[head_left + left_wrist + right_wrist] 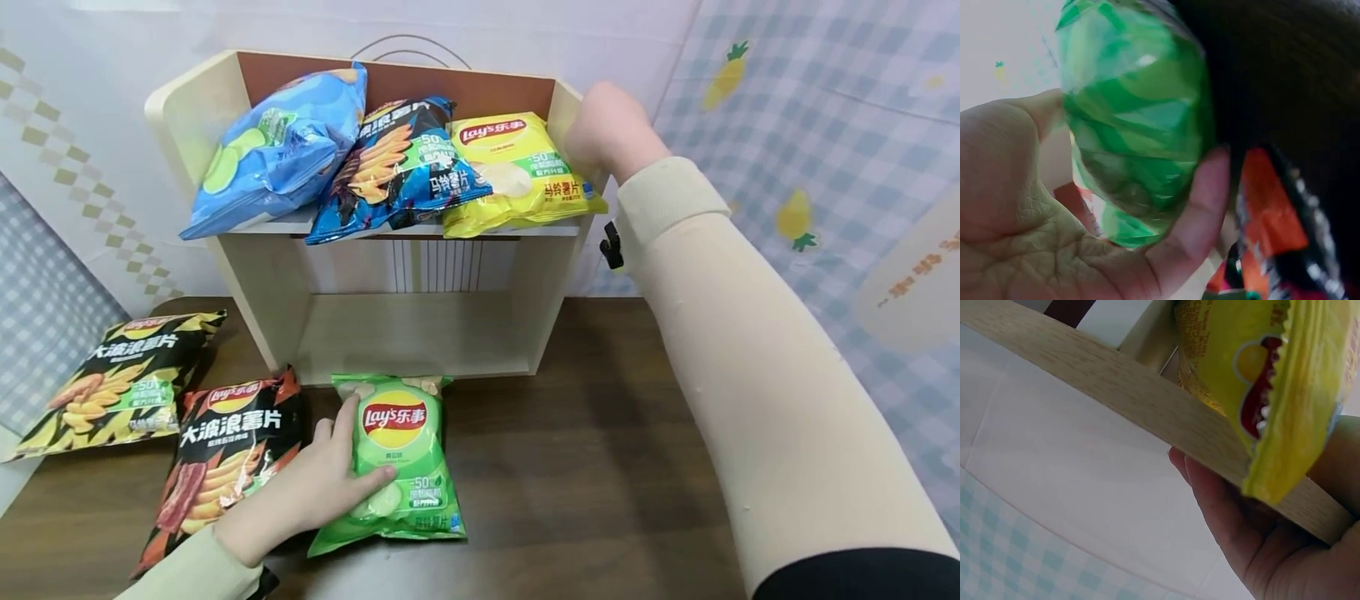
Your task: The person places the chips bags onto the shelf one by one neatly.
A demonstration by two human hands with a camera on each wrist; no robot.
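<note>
A green bag of potato chips (401, 450) lies on the table in front of a small two-tier shelf (258, 300). My left hand (330, 475) grips its left side; the left wrist view shows thumb and fingers on either side of the bag (1138, 112). At the shelf's top right, my right hand (615, 129) holds the side panel (1116, 381), fingers curled around its edge in the right wrist view. A yellow chip bag (517, 175) on the upper tier is just beside that hand. Next to it lean a dark blue chip bag (408, 162) and a light blue bag (281, 150).
Left of the green bag lies a black-and-red chip bag (232, 450), partly under my left forearm. A black-and-yellow chip bag (127, 379) is farther left. The shelf's lower tier (412, 329) shows bare wood. Brown tabletop (570, 467) extends to the right.
</note>
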